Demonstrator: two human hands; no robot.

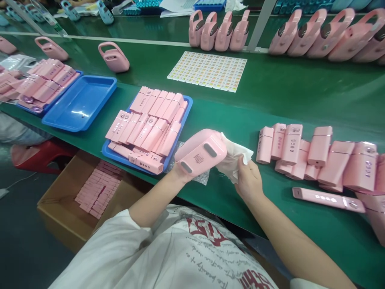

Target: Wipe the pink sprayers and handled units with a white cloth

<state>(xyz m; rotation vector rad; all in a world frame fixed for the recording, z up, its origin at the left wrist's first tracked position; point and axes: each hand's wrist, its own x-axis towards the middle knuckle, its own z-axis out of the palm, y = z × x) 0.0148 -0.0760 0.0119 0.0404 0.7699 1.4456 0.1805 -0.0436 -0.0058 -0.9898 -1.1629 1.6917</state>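
A pink rounded device (201, 154) is held up with its base toward me, showing two grey pads and small printed text. My left hand (178, 172) grips it from behind, its fingers mostly hidden by the device. In my right hand (250, 180) a white cloth (233, 158) is pinched, and its far end touches the device's right end. Beneath the device lies a clear plastic bag (202, 177), partly covered. Several slim pink boxlike units (150, 128) lie in rows in a blue tray (189, 108) left of my hands.
More pink units (321, 148) stand and lie at the right. Pink handled devices (224, 34) line the back ledge, near a sticker sheet (207, 70). An empty blue tray (80, 102) sits at left. Below the table edge is a cardboard box (66, 200) of pink pieces.
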